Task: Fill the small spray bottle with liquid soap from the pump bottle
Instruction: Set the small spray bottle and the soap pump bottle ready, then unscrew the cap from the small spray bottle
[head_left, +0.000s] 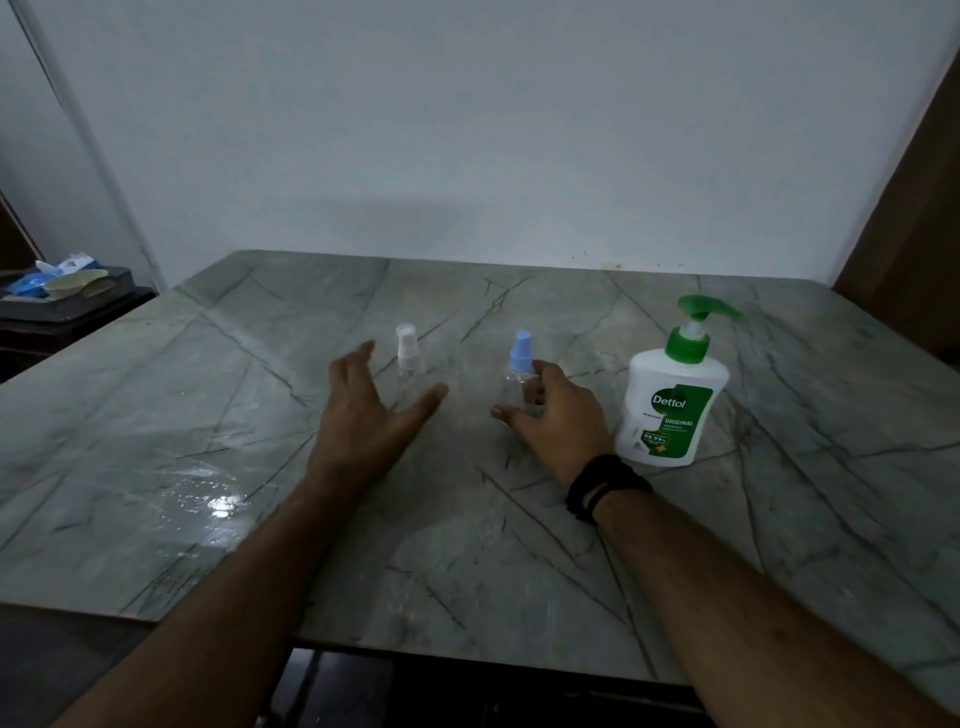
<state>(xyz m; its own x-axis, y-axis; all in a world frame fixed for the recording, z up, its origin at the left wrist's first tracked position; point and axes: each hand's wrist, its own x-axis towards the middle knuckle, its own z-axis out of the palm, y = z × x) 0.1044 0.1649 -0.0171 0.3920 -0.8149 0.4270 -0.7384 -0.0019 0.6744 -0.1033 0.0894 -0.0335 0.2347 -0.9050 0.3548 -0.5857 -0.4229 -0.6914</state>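
Two small clear spray bottles stand upright on the marble table (519, 545): one with a white cap (408, 353), one with a blue cap (520, 364). My right hand (558, 421) curls around the blue-capped bottle's lower body, fingers touching it; whether it grips firmly I cannot tell. My left hand (371, 410) hovers open, fingers spread, just in front of the white-capped bottle without touching it. A white Dettol pump bottle (672, 400) with a green pump stands to the right of my right hand.
A wet, shiny patch (218, 499) lies on the table's left front. A dark side stand (62, 306) with blue and white items sits at far left. A white wall runs behind the table; a brown panel (914, 249) is at right.
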